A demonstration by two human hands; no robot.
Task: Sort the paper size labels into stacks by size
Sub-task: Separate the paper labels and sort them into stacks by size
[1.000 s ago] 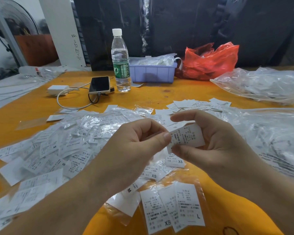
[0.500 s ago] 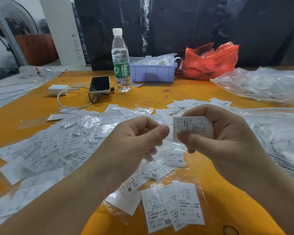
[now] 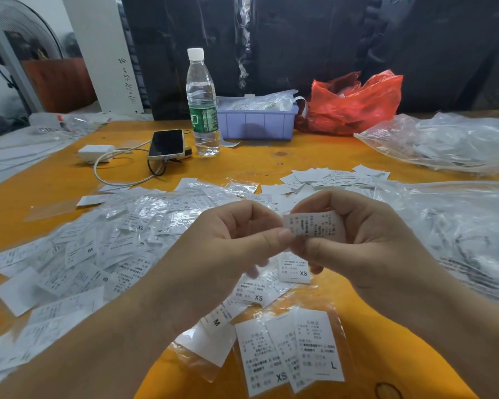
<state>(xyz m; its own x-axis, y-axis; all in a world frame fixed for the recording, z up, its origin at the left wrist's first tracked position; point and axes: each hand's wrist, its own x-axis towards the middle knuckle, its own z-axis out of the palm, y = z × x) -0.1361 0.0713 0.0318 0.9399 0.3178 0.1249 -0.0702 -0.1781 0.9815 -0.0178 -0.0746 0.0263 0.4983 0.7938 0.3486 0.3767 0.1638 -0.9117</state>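
Paper, white and printed, lies nearest: three rectangular size labels in a clear plastic sleeve (image 3: 293, 352) at the counter's front edge, their XS and L letters facing up, probably so the size reads at a glance. Just beyond, the left hand (image 3: 228, 254) and right hand (image 3: 366, 243) meet above the orange wooden counter (image 3: 257, 165). The right hand's grip pinches a small white printed label (image 3: 314, 226) between thumb and fingers, lifted and turned toward the camera; its size letter is not readable. The left hand's thumb and forefinger pinch its left edge, likely to steady or peel it.

Left of the hands sprawls a loose heap of white labels and clear wrappers (image 3: 104, 249), sizes mixed, so sorting looks barely begun. Behind the hands sits a small pile of white labels (image 3: 332, 177), possibly one stack. Bare counter opens near the front right corner and mid-counter before the clear water bottle (image 3: 202, 102); big clear plastic bags (image 3: 450, 226) crowd the right.
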